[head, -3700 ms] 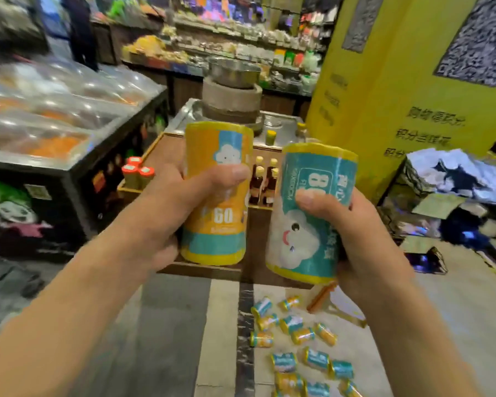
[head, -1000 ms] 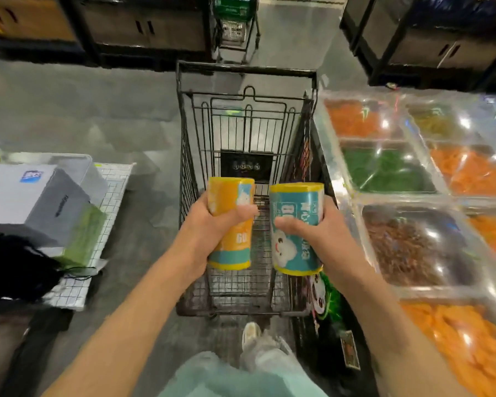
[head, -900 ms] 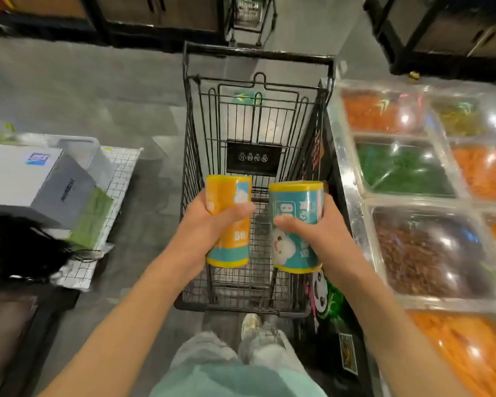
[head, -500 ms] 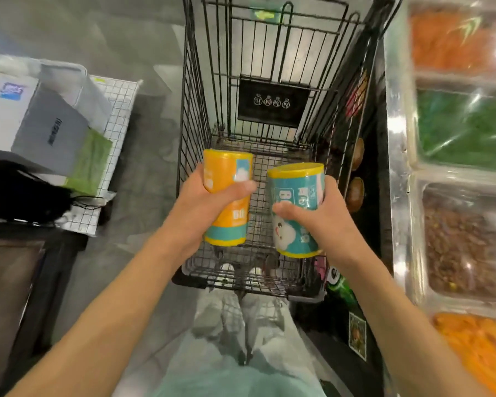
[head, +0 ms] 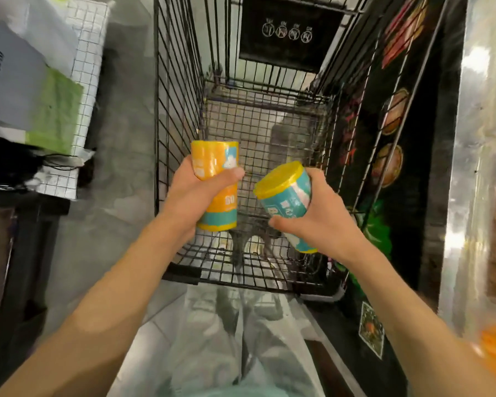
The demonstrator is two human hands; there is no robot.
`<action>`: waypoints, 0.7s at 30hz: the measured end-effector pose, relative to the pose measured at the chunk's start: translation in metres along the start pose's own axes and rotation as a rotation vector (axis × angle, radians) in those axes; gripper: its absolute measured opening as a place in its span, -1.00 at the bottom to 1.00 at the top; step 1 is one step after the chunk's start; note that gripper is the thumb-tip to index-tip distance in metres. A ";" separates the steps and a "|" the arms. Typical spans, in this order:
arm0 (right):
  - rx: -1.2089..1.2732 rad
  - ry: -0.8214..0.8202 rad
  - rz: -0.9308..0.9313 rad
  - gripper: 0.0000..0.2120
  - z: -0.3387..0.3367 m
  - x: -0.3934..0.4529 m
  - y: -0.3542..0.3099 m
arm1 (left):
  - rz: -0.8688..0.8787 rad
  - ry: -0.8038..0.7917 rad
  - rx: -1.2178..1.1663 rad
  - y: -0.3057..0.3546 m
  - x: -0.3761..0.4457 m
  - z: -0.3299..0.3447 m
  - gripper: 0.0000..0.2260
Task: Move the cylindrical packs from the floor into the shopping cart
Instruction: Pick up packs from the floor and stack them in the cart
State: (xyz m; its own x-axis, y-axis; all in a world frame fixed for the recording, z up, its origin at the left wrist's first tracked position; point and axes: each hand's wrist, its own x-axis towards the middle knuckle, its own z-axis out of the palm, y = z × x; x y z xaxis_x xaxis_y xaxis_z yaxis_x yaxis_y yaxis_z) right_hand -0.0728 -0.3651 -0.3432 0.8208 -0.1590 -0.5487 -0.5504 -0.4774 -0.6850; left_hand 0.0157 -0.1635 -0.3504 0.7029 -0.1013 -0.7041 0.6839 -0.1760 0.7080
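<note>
Seen from above by a head-worn camera, a person leans over a black wire shopping cart [head: 181,90], both arms reaching into its basket. The left hand [head: 194,200] grips an orange cylindrical pack [head: 216,184], fingers wrapped round its middle, holding it nearly upright. The right hand [head: 324,217] grips a teal cylindrical pack [head: 287,199], tilted so its yellow end cap faces up and toward the viewer. Both packs hang inside the cart, above its mesh floor and not touching it, seemingly so they can be set down rather than dropped. The orange pack has a teal band near its base and a small white cloud picture. The teal pack is glossy with yellow rims and pale printed characters. A steel food counter [head: 484,167] stands just to the right.
</note>
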 end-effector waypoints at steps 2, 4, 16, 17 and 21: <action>-0.134 -0.031 -0.029 -0.18 0.012 0.012 0.014 | -0.004 0.009 0.069 -0.016 0.014 -0.002 -0.52; -0.268 -0.068 -0.042 -0.09 0.023 0.023 0.028 | -0.009 0.012 0.198 -0.031 0.026 -0.005 -0.53; -0.849 -0.348 -0.153 -0.09 0.072 0.062 0.104 | 0.326 -0.418 1.646 -0.106 0.087 -0.013 -0.34; -0.858 -0.367 -0.149 -0.09 0.075 0.064 0.109 | 0.352 -0.477 1.723 -0.109 0.090 -0.013 -0.35; -0.889 -0.427 -0.128 -0.09 0.091 0.074 0.126 | 0.385 -0.596 1.897 -0.127 0.103 -0.007 -0.34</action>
State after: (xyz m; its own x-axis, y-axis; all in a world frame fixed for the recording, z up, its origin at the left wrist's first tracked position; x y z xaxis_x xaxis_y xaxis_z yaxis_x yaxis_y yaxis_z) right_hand -0.0959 -0.3589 -0.5136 0.6460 0.1800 -0.7418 -0.0032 -0.9711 -0.2385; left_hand 0.0022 -0.1444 -0.5125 0.3221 -0.5534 -0.7682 -0.7630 -0.6321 0.1355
